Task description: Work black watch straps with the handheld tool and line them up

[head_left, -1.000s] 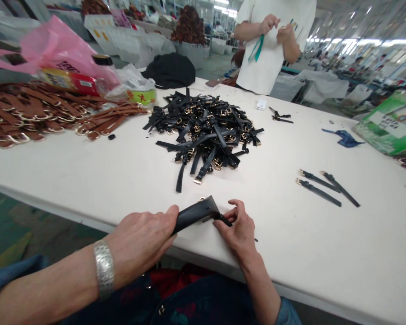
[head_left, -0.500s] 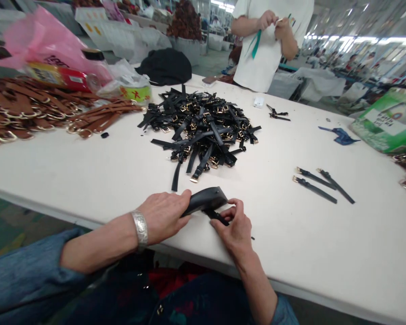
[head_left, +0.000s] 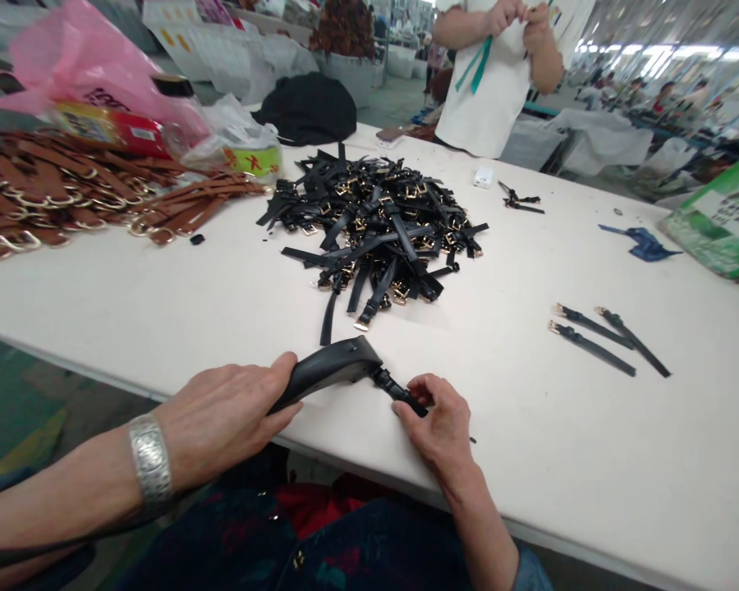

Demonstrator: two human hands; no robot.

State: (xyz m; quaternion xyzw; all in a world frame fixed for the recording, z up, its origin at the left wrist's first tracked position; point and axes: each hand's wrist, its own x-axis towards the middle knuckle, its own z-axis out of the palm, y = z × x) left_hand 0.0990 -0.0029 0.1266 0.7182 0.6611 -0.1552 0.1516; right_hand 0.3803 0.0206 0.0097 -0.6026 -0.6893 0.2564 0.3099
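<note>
My left hand (head_left: 231, 414) is closed around a wide, smooth black leather strap (head_left: 326, 369) that arches above the table's front edge. A narrow black buckle strap (head_left: 397, 390) with a small loop on it meets the wide strap's far end. Whether the two are joined there I cannot tell. My right hand (head_left: 437, 419) pinches the lower end of the buckle strap between thumb and fingers. Just beyond the hands lies a large heap of black buckle straps (head_left: 382, 226) with gold-coloured buckles. Several brown straps (head_left: 43, 185) with metal rings are piled at the left.
Three loose black straps (head_left: 591, 346) lie to the right on the white table (head_left: 498, 328). Farther back are a blue scrap (head_left: 644, 245), a green bag (head_left: 723, 217), a black cap (head_left: 308, 108) and a pink bag (head_left: 86, 57). A person in white (head_left: 484, 90) stands across the table.
My left hand has moved left with the wide strap, away from my right hand. More of the buckle strap now shows between them. The whole view has shifted slightly.
</note>
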